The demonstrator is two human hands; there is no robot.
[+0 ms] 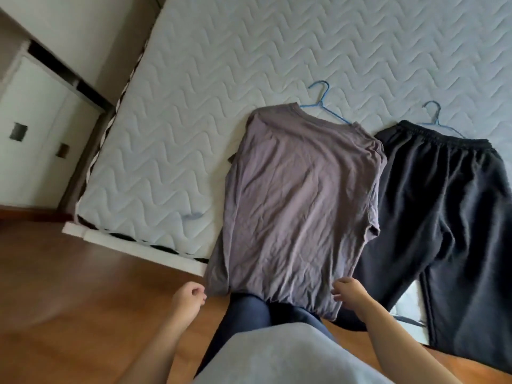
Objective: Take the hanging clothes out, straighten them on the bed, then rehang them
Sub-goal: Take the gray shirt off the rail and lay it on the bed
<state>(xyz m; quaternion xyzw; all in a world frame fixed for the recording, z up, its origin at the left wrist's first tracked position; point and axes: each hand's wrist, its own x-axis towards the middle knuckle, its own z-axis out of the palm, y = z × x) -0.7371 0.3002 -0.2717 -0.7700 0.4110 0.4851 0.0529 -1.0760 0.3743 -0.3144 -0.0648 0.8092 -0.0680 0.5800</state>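
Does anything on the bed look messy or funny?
Yes. The soft grey-purple T-shirt is full of wrinkles, and its thin blue hanger pokes out crooked at the collar. The black elastic-waist trousers dangle over the edge of the white quilted mattress, which has a bluish smudge.

Soft, wrinkled matt cloth T-shirt [299, 206]; thicker matt black trousers [448, 217]; quilted fabric bed [221, 79]; glossy wood floor [69, 286].

Glossy brown wood floor [69, 286] — white cabinet [36, 106] against the wall [83, 23].
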